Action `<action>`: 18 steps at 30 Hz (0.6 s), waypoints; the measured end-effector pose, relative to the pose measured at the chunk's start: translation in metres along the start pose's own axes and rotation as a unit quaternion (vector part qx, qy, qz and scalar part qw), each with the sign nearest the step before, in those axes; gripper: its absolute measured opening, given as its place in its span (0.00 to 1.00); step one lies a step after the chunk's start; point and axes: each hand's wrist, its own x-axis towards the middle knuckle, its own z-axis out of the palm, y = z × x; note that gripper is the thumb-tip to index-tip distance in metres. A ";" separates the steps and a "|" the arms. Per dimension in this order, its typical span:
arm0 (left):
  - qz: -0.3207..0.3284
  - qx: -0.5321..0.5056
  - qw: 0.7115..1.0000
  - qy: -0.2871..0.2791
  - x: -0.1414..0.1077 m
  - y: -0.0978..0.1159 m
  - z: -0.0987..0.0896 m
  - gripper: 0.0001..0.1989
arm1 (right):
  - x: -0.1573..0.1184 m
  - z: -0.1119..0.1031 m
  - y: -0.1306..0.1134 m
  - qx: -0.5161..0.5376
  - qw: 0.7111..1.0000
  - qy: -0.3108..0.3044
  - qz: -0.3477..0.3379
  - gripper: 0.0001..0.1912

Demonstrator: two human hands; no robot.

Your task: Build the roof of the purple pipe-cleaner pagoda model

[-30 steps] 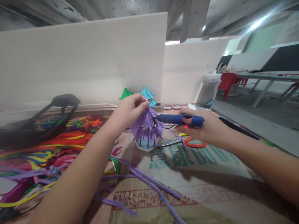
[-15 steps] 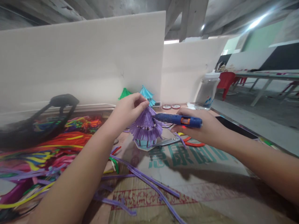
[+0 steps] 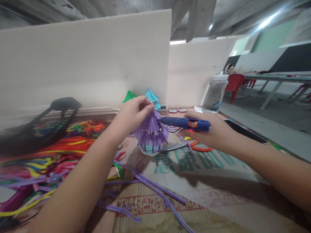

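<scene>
Left hand [image 3: 132,115] pinching tip of purple pagoda roof [image 3: 152,129]; right hand [image 3: 211,132] gripping blue glue gun [image 3: 184,123], nozzle touching roof, mid tabletop [image 3: 218,181].

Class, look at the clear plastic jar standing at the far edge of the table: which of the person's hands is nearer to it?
Right. The right hand, holding the blue glue gun, sits just in front of the jar; the left hand pinches the purple model's top, farther left.
</scene>
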 end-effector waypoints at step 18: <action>-0.005 0.003 1.000 -0.001 -0.001 0.001 -0.001 0.13 | -0.001 -0.002 -0.001 0.014 1.000 0.000 0.012 0.17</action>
